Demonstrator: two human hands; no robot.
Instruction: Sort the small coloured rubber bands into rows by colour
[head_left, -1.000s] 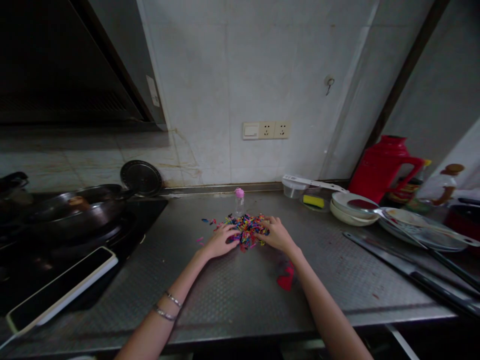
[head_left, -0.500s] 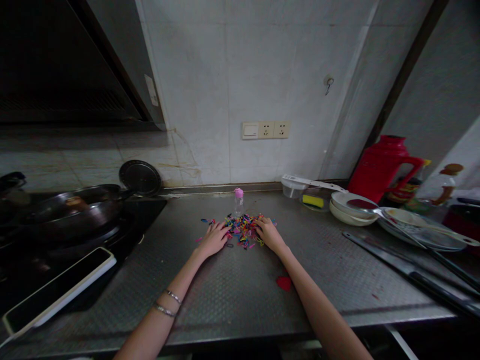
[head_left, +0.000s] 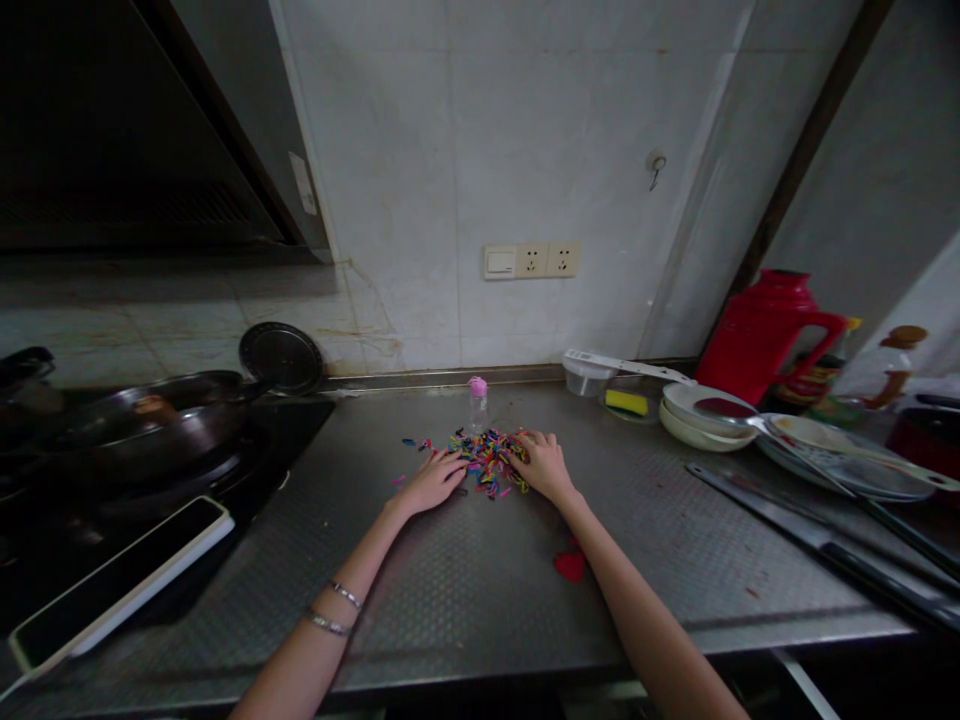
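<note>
2 bare hands work at a pile of small, multicoloured pieces [head_left: 491, 458] heaped just in front of a clear bottle with a pink cap [head_left: 478, 408], which stands upright and blocks the far side of the heap. The left hand [head_left: 433, 482] lies forward and left of the bottle, its fingers extended and fairly close together over the pile's edge; the right hand [head_left: 546, 466] lies forward and right of it, fingers bent and nearly together, thumb set apart along the opposite edge. Whether either pinches any pieces I cannot tell. A few stray pieces [head_left: 414, 442] lie left of the bottle. Nearer the person than the bottle and to its right, a red heart-shaped piece [head_left: 569, 567] rests on the metal counter [head_left: 465, 600], right beside the right forearm. Right of the bottle come a clear plastic cup [head_left: 589, 380], a yellow sponge [head_left: 626, 402], stacked white bowls [head_left: 701, 435] and, farther off, a red thermos [head_left: 765, 340]. Well left of the bottle sit a metal pan [head_left: 206, 430] and, nearer the person, a phone [head_left: 124, 585]. Behind and above the bottle, a panel with 2 sockets [head_left: 532, 261] is fixed to the wall.
</note>
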